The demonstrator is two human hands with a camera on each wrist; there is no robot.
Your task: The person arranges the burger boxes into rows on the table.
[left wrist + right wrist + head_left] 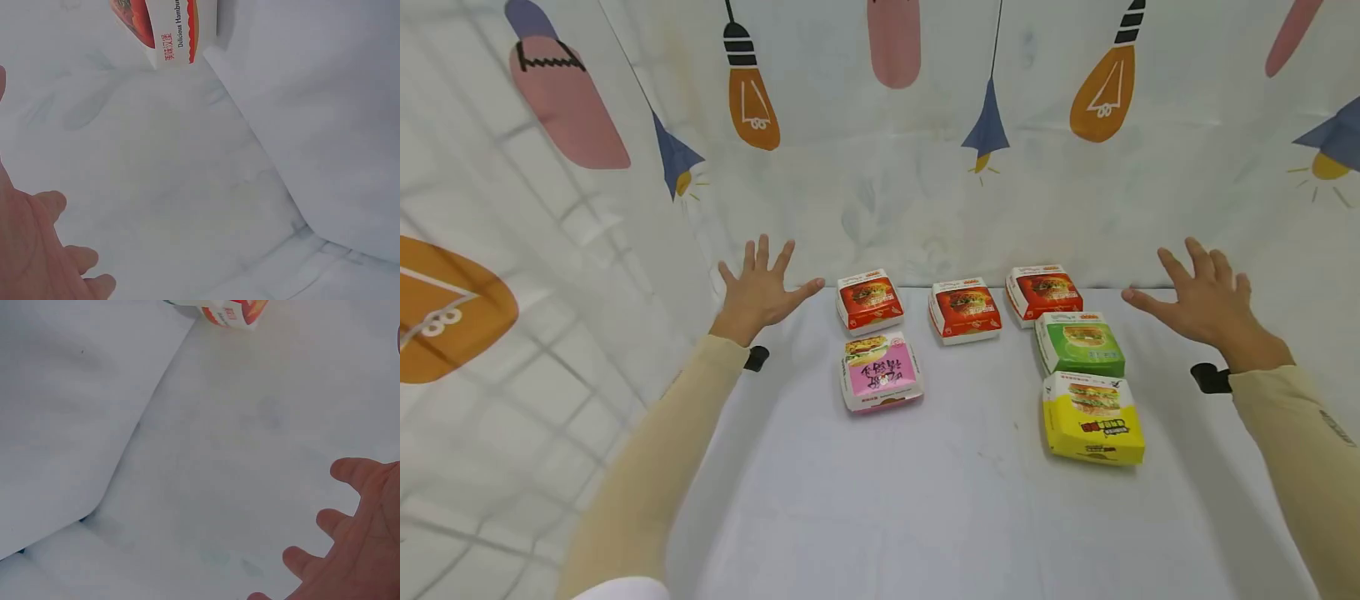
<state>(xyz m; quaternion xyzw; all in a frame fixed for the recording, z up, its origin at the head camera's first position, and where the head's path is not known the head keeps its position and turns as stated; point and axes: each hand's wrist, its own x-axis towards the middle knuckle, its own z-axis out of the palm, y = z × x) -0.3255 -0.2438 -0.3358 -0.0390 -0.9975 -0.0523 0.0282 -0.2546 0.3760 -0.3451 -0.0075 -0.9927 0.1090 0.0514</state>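
Note:
My left hand is held out with fingers spread at the table's left side, holding nothing. Just right of it lies a red burger box, with a pink burger box in front. My right hand, also spread and holding nothing, is at the right side. Left of it are another red burger box, a green burger box and a yellow burger box in a row towards me. Between the two groups sits a third red burger box. Each wrist view shows spread fingers and part of a red box.
A white table carries the boxes. White curtain cloth printed with lamps and bulbs hangs behind the table and along its left side. Each wrist bears a small black camera.

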